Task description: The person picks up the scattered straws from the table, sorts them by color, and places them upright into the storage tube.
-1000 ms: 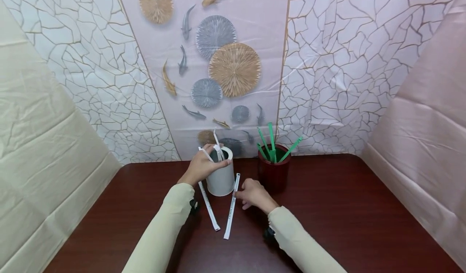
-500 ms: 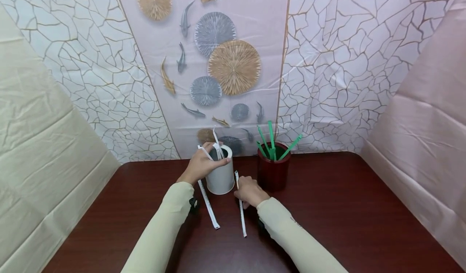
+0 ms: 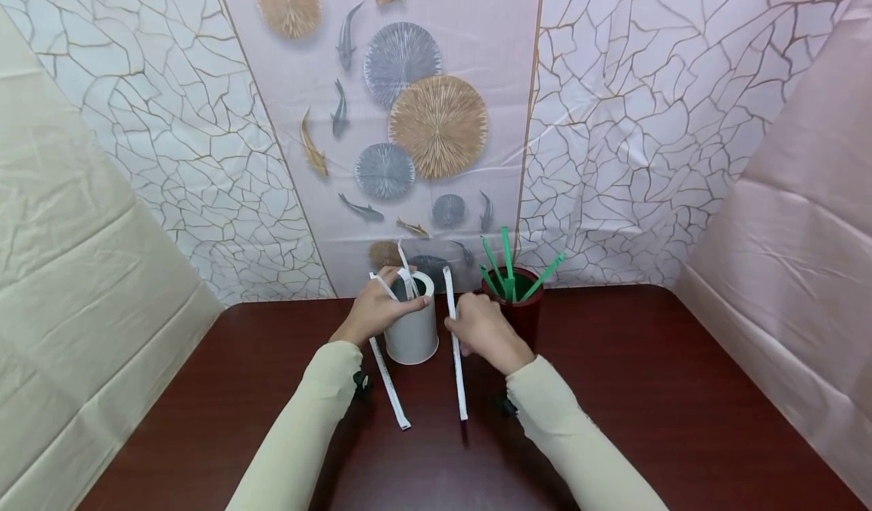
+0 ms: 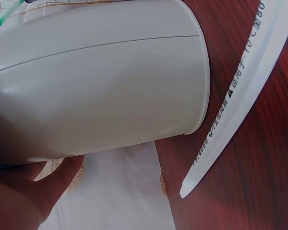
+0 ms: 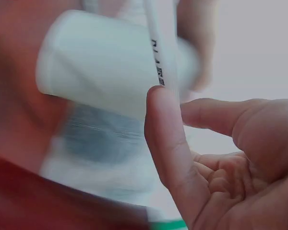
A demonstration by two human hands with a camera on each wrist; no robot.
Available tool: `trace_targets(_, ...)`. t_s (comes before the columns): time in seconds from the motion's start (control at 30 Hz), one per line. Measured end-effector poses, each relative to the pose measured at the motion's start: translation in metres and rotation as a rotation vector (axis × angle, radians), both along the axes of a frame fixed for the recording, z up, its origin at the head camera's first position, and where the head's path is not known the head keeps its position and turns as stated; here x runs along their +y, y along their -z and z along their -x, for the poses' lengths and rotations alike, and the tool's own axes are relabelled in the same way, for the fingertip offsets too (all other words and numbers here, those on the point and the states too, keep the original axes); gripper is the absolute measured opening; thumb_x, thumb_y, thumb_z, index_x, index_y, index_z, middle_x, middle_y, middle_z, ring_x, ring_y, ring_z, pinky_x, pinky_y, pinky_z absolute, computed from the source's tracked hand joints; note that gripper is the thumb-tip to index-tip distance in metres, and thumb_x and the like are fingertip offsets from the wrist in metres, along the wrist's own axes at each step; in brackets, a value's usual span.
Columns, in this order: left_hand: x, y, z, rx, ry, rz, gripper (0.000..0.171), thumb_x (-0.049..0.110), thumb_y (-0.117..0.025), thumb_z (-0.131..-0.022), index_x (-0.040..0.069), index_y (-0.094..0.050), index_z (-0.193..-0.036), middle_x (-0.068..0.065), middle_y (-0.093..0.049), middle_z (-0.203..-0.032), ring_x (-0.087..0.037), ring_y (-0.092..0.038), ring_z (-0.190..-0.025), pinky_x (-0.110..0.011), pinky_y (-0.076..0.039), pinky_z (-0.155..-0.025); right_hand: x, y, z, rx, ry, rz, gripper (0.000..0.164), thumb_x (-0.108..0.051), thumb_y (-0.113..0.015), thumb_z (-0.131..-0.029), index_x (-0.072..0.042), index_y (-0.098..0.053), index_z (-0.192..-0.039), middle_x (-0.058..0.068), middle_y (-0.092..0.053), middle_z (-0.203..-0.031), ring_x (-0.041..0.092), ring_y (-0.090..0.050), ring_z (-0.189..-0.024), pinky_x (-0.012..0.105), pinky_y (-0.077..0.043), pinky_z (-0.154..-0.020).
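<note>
My left hand [image 3: 375,313] grips the rim of a white cylindrical canister [image 3: 412,337] that stands upright on the table. A few white wrapped straws [image 3: 406,276] stick out of its mouth. In the right wrist view my right hand [image 5: 230,163] pinches another white wrapped straw [image 5: 164,45] between thumb and finger. The head view has this straw upright just right of the canister, its lower end above its shadow, with the right hand [image 3: 482,331] around its middle. One more printed white straw [image 3: 391,390] lies on the table by the canister's left side.
A dark red pot [image 3: 526,316] holding several green straws [image 3: 508,263] stands right of the canister, just behind my right hand. The dark red-brown table [image 3: 647,390] ends at a patterned cloth backdrop [image 3: 613,155], with plain cloth along both sides.
My right hand has picked up the straw from the table's middle and raised it, swinging it more upright and slightly right. The left hand keeps its hold on the canister.
</note>
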State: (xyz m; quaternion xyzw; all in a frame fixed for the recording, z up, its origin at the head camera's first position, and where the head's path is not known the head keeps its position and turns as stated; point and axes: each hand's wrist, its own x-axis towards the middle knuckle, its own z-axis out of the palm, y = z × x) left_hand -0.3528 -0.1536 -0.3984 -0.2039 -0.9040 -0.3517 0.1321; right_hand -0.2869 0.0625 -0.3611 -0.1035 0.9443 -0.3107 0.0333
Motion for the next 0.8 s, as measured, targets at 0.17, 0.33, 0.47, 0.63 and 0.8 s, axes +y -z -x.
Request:
trace_targets(0.17,0.000,-0.002,0.001,0.004,-0.004,-0.002,0.073,0.053,-0.080,-0.089,0.013,-0.062,-0.148,-0.011,-0.058,-0.144,-0.036,-0.058,-0.130,-0.058,-0.049,-0.104,0.006,-0.058,-0.014,0.221,-0.045,0.085,0.019,-0.017,-0.067,-0.106,-0.004,-0.070,-0.092,0.005,-0.069,-0.066,0.013,-0.066,-0.051,0.030,-0.053,-0.053)
trace_targets(0.33,-0.001,0.001,0.004,0.000,-0.004,-0.014,0.074,0.054,-0.081,-0.087,0.014,-0.063,-0.147,-0.009,-0.059,-0.143,-0.035,-0.058,-0.129,-0.057,-0.049,-0.104,0.006,-0.097,-0.016,0.426,-0.026,0.186,0.015,-0.016,-0.067,-0.106,-0.001,-0.066,-0.108,0.011,-0.075,-0.090,0.019,-0.072,-0.066,0.032,-0.056,-0.058)
trace_targets(0.47,0.000,0.001,0.004,-0.009,-0.004,-0.021,0.074,0.054,-0.081,-0.087,0.015,-0.063,-0.147,-0.009,-0.059,-0.141,-0.034,-0.059,-0.126,-0.056,-0.050,-0.101,0.002,-0.110,-0.010,0.597,-0.009,0.235,0.017,-0.017,-0.068,-0.105,-0.002,-0.062,-0.112,0.012,-0.075,-0.100,0.023,-0.073,-0.078,0.039,-0.058,-0.068)
trace_targets(0.63,0.000,0.001,0.003,0.003,-0.006,-0.018,0.072,0.055,-0.082,-0.086,0.017,-0.065,-0.145,-0.009,-0.061,-0.138,-0.033,-0.061,-0.122,-0.055,-0.051,-0.099,-0.009,-0.102,0.007,0.738,-0.036,0.284,0.018,-0.015,-0.069,-0.104,-0.002,-0.061,-0.114,0.012,-0.072,-0.097,0.024,-0.072,-0.075,0.038,-0.058,-0.065)
trace_targets(0.8,0.001,0.001,0.002,0.004,-0.018,-0.015,0.072,0.056,-0.082,-0.085,0.014,-0.066,-0.142,-0.009,-0.060,-0.140,-0.031,-0.061,-0.126,-0.054,-0.051,-0.103,-0.023,-0.076,0.026,0.711,-0.062,0.336,0.017,-0.016,-0.060,-0.109,-0.001,-0.063,-0.117,0.011,-0.071,-0.095,0.022,-0.072,-0.073,0.034,-0.057,-0.060)
